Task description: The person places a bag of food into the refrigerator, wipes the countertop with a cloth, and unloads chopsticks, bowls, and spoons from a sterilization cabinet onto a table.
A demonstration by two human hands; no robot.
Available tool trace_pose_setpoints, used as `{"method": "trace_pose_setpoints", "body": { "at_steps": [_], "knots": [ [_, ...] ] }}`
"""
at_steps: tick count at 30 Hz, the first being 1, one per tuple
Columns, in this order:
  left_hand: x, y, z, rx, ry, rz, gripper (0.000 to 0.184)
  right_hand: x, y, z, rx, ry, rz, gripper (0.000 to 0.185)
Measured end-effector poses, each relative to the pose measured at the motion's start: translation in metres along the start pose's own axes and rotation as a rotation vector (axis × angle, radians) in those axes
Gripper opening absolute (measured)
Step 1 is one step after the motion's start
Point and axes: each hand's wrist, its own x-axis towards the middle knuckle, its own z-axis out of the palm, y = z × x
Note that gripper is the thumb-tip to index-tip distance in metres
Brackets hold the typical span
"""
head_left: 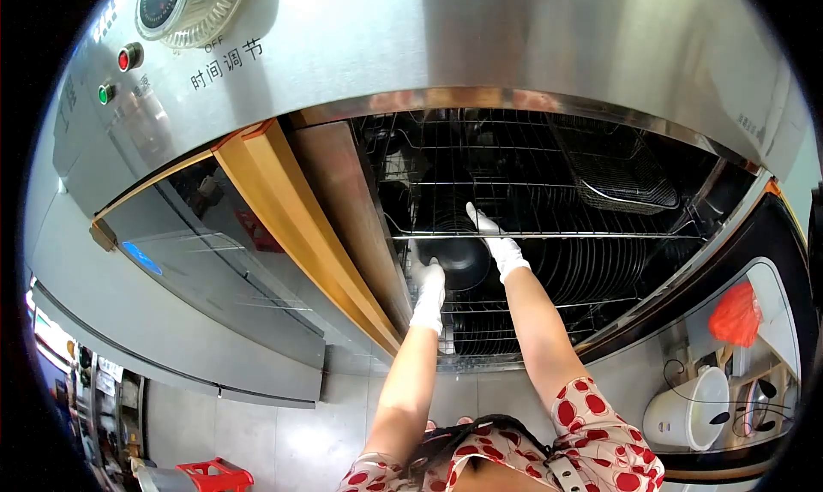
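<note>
Both my hands wear white gloves and reach into a steel cabinet with wire racks. A stack of round black bowls (463,267) sits below the front bar of a wire rack (549,234). My left hand (428,279) grips the stack's near left side, its thumb on the rim and its other fingers partly hidden. My right hand (496,237) is against the right side, with a finger pointing up behind the rack bar. Right of the bowls, a row of black plates (600,269) stands on edge.
A black wire basket (621,171) sits on the upper rack at right. The left glass door (231,235) and right door (729,278) stand open on either side. Above is a control panel with a timer dial (176,3). A red stool (216,475) stands on the floor at lower left.
</note>
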Motion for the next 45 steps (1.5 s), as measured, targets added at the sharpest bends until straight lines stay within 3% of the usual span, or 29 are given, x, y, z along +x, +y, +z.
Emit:
{"method": "trace_pose_setpoints", "body": {
  "at_steps": [4,8,9,11,12,13,15,17,19,22,24,26,27,29,31,32,34,36,38,40,42,43,45],
  "knots": [
    [-0.015,0.03,-0.003,0.155,-0.03,-0.088,0.071,0.028,0.022,-0.011,-0.006,-0.036,0.052,0.085],
    [-0.024,0.031,0.001,0.081,-0.005,0.076,0.076,-0.003,-0.002,-0.005,0.154,-0.106,0.159,0.072],
    [-0.025,0.033,0.001,0.137,-0.003,0.106,0.077,-0.016,-0.006,-0.003,0.453,-0.169,0.214,0.066],
    [-0.025,0.03,-0.002,0.161,-0.038,0.172,0.08,-0.019,0.003,-0.007,1.819,-0.142,0.409,0.065],
    [-0.027,0.03,-0.003,0.146,-0.056,0.094,0.08,-0.019,0.005,-0.009,2.504,-0.103,0.48,0.065],
    [-0.029,0.032,-0.004,0.13,-0.075,0.018,0.081,-0.023,0.003,-0.008,2.446,-0.114,0.432,0.062],
    [-0.031,0.028,-0.006,0.155,-0.101,0.021,0.081,-0.035,0.001,-0.01,0.989,-0.226,0.071,0.063],
    [-0.034,0.027,-0.007,0.218,-0.108,0.097,0.082,-0.053,-0.013,-0.002,1.032,-0.163,-0.008,0.063],
    [-0.034,0.034,-0.007,0.206,-0.126,0.126,0.082,-0.065,-0.034,0.011,2.57,0.065,0.188,0.062],
    [-0.032,0.045,-0.008,0.135,-0.135,0.062,0.083,-0.034,-0.009,0.003,2.282,-0.045,0.21,0.067],
    [-0.022,0.024,-0.005,0.06,-0.079,0.035,0.077,-0.016,-0.005,0.0,1.344,0.068,0.212,0.071],
    [-0.024,0.02,0.002,-0.095,0.003,-0.042,0.072,0.012,-0.02,-0.001,-0.35,0.264,0.127,0.078],
    [-0.03,0.02,0.005,0.013,0.075,0.084,0.067,0.029,-0.032,0.0,-0.401,0.434,0.135,0.083],
    [-0.036,0.021,0.003,0.127,0.085,0.212,0.065,0.089,-0.012,-0.007,-0.269,0.513,-0.111,0.072],
    [-0.041,0.02,0.0,0.273,0.104,0.319,0.063,0.13,-0.012,-0.016,-0.322,0.45,-0.402,0.062],
    [-0.045,0.024,0.0,0.262,0.112,0.377,0.059,0.132,-0.036,-0.023,-0.542,0.367,-0.274,0.059],
    [-0.052,0.033,-0.003,0.314,0.123,0.382,0.058,0.13,-0.043,-0.017,-0.332,0.313,-0.451,0.056],
    [-0.054,0.037,-0.002,0.259,0.118,0.35,0.056,0.167,-0.042,-0.017,-0.535,0.217,-0.298,0.064],
    [-0.051,0.029,-0.001,0.282,0.14,0.347,0.056,0.106,-0.076,0.011,-0.456,0.229,-0.22,0.064],
    [-0.046,0.018,-0.002,0.256,0.133,0.328,0.058,0.127,-0.063,0.005,-0.477,0.107,-0.247,0.065],
    [-0.044,0.016,-0.004,0.18,0.135,0.319,0.057,0.168,-0.04,-0.019,-0.604,0.054,-0.199,0.079],
    [-0.04,0.008,-0.004,0.172,0.147,0.292,0.055,0.124,-0.073,-0.002,-0.738,0.028,-0.08,0.073],
    [-0.037,0.018,-0.003,0.033,0.157,0.029,0.052,0.148,-0.056,-0.005,-0.77,0.063,-0.015,0.076]
  ]
}}
